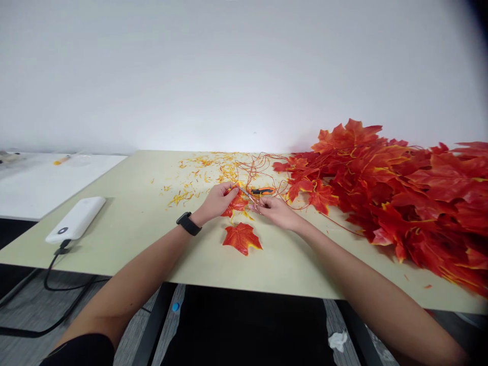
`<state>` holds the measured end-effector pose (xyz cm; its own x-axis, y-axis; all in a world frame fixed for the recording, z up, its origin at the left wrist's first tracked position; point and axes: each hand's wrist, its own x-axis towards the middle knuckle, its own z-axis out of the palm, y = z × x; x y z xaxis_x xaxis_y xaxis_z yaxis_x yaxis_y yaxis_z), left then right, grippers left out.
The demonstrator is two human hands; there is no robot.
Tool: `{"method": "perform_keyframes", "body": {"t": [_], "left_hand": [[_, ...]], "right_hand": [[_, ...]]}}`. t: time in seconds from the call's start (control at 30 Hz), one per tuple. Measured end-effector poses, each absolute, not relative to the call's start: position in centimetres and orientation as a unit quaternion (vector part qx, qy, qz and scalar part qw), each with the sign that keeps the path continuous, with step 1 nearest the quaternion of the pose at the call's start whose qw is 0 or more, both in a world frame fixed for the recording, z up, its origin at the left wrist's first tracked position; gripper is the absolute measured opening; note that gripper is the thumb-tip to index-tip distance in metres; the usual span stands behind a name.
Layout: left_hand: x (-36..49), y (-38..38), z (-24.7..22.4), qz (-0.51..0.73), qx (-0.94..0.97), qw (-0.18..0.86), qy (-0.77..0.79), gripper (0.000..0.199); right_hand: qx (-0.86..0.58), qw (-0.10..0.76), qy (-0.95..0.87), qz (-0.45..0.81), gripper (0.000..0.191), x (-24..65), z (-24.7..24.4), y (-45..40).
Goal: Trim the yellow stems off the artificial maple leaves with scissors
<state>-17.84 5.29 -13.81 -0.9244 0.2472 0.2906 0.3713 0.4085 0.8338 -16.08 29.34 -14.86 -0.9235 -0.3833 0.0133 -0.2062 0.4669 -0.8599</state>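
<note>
My left hand [219, 201] pinches a red artificial maple leaf [237, 204] near the middle of the table. My right hand [280, 212] is closed on a pair of small metal scissors [254, 199], whose blades point left and up to the leaf's edge by my left fingers. Nearer to me a second red maple leaf [242, 239] with yellow edges lies flat on the table. Just behind the scissors rests a tool with an orange and black handle [264, 191]; its working end is partly hidden.
Yellow and orange trimmings [208, 162] are scattered behind my hands, with tangled red cord [253, 165] among them. A large heap of red leaves [400, 188] covers the table's right side. On the left lies a white power bank [78, 218] with a black cable [48, 277] running off the edge.
</note>
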Motion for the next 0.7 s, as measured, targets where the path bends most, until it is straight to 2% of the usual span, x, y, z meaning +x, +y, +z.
{"method": "perform_keyframes", "body": {"t": [0.37, 0.7], "left_hand": [[-17.92, 5.29, -13.87, -0.513, -0.192, 0.064, -0.834, 0.034], [-17.85, 5.42, -13.89, -0.510, -0.190, 0.070, -0.836, 0.037]], "right_hand": [[-0.162, 0.086, 0.863, -0.470, 0.065, -15.80, -14.43, 29.21], [-0.169, 0.087, 0.866, -0.463, 0.057, -15.98, -14.73, 29.29]]}}
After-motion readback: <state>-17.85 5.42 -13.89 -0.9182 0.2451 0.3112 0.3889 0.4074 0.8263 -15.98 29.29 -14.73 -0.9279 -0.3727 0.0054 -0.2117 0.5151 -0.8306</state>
